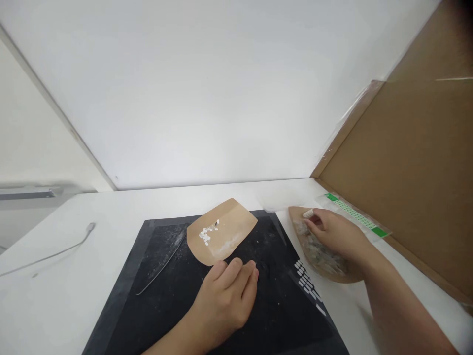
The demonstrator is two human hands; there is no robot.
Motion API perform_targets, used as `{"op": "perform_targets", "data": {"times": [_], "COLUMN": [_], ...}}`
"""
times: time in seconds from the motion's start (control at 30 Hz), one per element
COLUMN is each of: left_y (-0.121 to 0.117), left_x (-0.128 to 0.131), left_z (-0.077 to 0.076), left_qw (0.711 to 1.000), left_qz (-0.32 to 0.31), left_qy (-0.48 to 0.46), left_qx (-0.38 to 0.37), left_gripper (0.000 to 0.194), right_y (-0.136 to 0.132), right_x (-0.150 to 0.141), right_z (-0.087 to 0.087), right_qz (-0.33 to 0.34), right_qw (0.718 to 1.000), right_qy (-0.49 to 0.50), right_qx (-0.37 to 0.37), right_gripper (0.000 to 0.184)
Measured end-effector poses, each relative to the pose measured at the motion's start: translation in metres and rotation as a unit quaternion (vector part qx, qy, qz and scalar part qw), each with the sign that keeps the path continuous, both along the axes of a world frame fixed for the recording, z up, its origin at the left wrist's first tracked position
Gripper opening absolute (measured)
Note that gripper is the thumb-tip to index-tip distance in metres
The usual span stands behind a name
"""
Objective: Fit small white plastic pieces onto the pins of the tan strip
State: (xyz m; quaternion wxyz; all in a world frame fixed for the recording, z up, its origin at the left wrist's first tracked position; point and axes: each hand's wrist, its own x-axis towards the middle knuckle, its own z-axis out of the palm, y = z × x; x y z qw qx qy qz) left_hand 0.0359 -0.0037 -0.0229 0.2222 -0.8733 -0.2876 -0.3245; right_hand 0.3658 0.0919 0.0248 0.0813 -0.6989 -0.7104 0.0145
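Note:
My left hand (229, 295) rests over a black mat (170, 315), its fingers curled in and closed; anything inside them is hidden. Just beyond its knuckles lies a brown paper piece (234, 219) with small white pieces (206, 235) and a dark speck on it. On the right, my right hand (334, 231) is closed in a pinch, with a small white ribbed piece (308, 213) at its fingertips. Under that hand, a second brown paper piece (294, 213) carries a heap of translucent pieces (323, 259), partly covered by the hand.
Small white tiles (306, 283) lie in rows by the mat's right edge. A thin dark rod (162, 266) crosses the mat's left side. A grey cable (70, 247) lies at left. Clear plastic with a green strip (354, 214) lies before the cardboard (414, 167). A white wall stands behind.

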Motion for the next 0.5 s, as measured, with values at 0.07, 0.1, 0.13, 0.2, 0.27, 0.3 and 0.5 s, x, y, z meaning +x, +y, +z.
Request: {"op": "perform_targets", "data": {"times": [0.07, 0.1, 0.13, 0.2, 0.27, 0.3, 0.5], "left_y": [-0.001, -0.001, -0.002, -0.003, -0.004, -0.005, -0.011], "left_x": [0.0, 0.0, 0.0, 0.001, 0.003, 0.004, 0.003], "left_z": [0.0, 0.001, 0.001, 0.002, 0.005, 0.006, 0.013], "left_qw": [1.0, 1.0, 1.0, 1.0, 0.999, 0.999, 0.994], "left_qz": [-0.001, -0.001, 0.0, 0.001, 0.001, -0.002, -0.029], "left_qy": [-0.005, -0.008, -0.011, -0.019, -0.035, -0.045, -0.089], "left_qx": [-0.002, 0.0, 0.002, 0.006, 0.0, -0.007, -0.047], "left_gripper": [0.021, 0.022, 0.022, 0.019, 0.014, 0.013, 0.024], "right_y": [0.001, 0.002, 0.003, 0.005, 0.008, 0.01, 0.017], "right_x": [0.001, 0.001, 0.001, 0.002, 0.004, 0.005, 0.006], "right_z": [-0.005, -0.007, -0.009, -0.014, -0.02, -0.022, -0.027], "right_qz": [0.03, 0.044, 0.055, 0.067, 0.083, 0.093, 0.125], "right_qw": [0.999, 0.999, 0.998, 0.997, 0.996, 0.995, 0.992], "right_qy": [0.01, 0.016, 0.022, 0.03, 0.031, 0.032, 0.021], "right_qx": [-0.009, -0.011, -0.01, 0.0, 0.014, 0.019, 0.015], "right_gripper": [0.028, 0.028, 0.029, 0.028, 0.025, 0.024, 0.019]}}
